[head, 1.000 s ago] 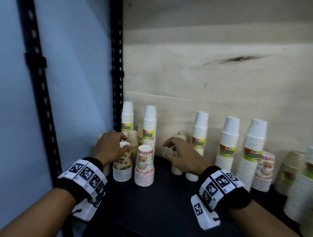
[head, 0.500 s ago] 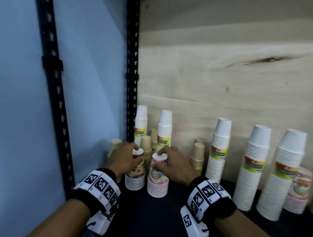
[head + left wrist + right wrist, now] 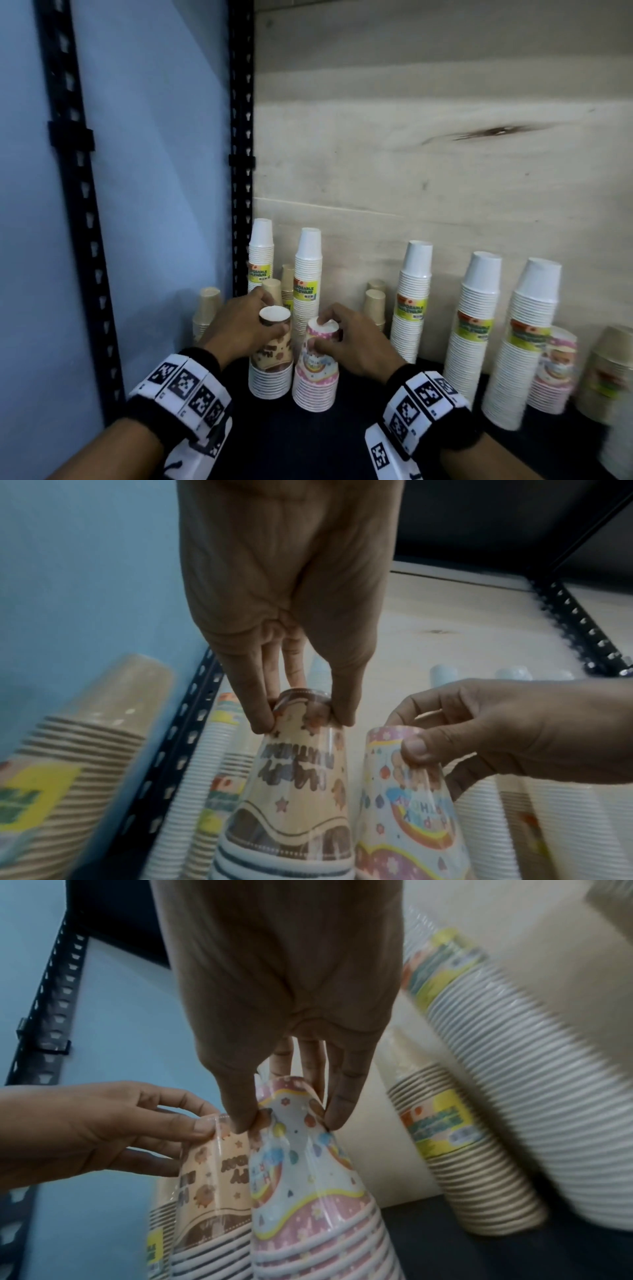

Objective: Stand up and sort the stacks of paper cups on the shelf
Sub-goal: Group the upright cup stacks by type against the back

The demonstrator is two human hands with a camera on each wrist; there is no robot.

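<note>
Two short wrapped stacks of printed cups stand upside down, side by side, near the shelf's left end. My left hand (image 3: 246, 329) grips the top of the brown-patterned stack (image 3: 272, 363), thumb and fingers pinching it (image 3: 301, 718). Beside it, my right hand (image 3: 346, 339) grips the top of the pink stack (image 3: 317, 370), its fingers curled round the uppermost cup (image 3: 291, 1121). Both stacks rest on the dark shelf (image 3: 308, 442).
Tall white cup stacks (image 3: 411, 298) with yellow-green labels line the wooden back panel (image 3: 428, 171). Short kraft-brown stacks (image 3: 207, 311) stand behind my hands and at the far right. A second pink stack (image 3: 556, 370) sits at the right. A black upright (image 3: 241, 137) marks the left corner.
My right hand moved left from the open shelf onto the pink stack and closed on its top. My left hand stayed on the brown stack. The view shifted left.
</note>
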